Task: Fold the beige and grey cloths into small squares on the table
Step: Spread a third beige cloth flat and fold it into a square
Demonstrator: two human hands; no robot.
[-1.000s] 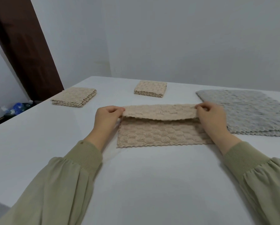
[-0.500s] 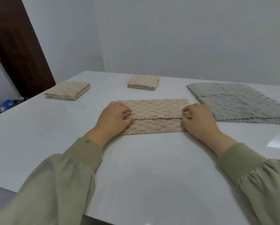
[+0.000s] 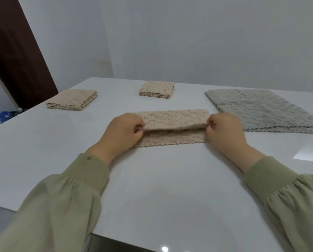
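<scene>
White counter carries the long beige textured cloth lying crosswise, its long axis running side to side between the left hand and right hand, each grip pinching one end of the raised upper fold, equally near.

Beige cloth and grey cloth are both bumpy, waffle-textured fabric, matt. White table is smooth and glossy; sleeves have ribbed cuffs.
</scene>
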